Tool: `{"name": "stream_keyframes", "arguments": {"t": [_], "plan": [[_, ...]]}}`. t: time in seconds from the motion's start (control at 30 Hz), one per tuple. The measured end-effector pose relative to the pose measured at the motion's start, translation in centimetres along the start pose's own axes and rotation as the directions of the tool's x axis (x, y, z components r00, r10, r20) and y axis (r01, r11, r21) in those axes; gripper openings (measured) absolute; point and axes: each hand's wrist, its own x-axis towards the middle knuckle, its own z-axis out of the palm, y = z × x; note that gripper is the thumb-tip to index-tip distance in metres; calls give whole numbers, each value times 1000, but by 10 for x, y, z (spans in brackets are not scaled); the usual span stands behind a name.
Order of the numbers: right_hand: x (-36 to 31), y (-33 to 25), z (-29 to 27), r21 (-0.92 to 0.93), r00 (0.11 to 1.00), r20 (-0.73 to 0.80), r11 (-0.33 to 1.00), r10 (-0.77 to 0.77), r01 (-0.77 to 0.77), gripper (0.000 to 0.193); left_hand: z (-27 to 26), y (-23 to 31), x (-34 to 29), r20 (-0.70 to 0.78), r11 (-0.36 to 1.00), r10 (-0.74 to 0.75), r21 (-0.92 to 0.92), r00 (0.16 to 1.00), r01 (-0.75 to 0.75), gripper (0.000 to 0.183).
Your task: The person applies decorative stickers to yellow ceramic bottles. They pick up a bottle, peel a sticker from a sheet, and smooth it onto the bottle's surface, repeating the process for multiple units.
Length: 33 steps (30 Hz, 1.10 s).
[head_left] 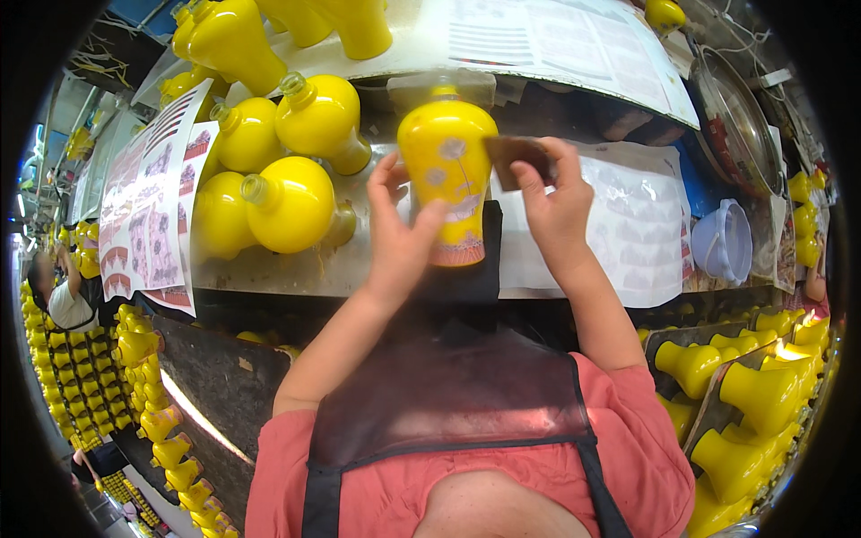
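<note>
A glossy yellow vase with a flower decal and a patterned band near its base is in front of me over the worktable. My left hand grips it from the left, the thumb across its lower front and the fingers along its side. Pinched between the thumb and fingers of my right hand is a flat brown scraper. Its left edge is at the vase's right side; whether it touches cannot be told. Under the vase's base lies a dark cloth.
Several round yellow bottles stand or lie at the left beside a hanging printed decal sheet. More sheets cover the table's right. A pale bucket is at the right edge. Racks of yellow vases flank me on both sides.
</note>
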Motion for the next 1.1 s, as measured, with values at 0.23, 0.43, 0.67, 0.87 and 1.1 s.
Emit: {"name": "stream_keyframes", "arguments": {"t": [0.23, 0.43, 0.67, 0.87, 1.1], "plan": [[8, -21, 2, -95, 970, 151, 975, -188, 203, 39, -1, 1, -1, 31, 997, -66, -40, 997, 67, 74], [31, -36, 2, -157, 959, 159, 953, -235, 260, 37, -17, -13, -4, 123, 994, -1, 108, 992, -12, 84], [46, -31, 3, -201, 961, -22, 942, -277, 268, 31, -28, -28, -26, 328, 917, 146, 310, 933, -252, 107], [-13, -26, 1, -152, 811, 153, 797, -565, 585, 33, -18, -12, -23, 221, 892, 244, 330, 944, -308, 91], [-30, -32, -15, -260, 947, 41, 911, -320, 319, 31, -18, 9, -26, 211, 782, 339, 479, 917, -400, 93]]}}
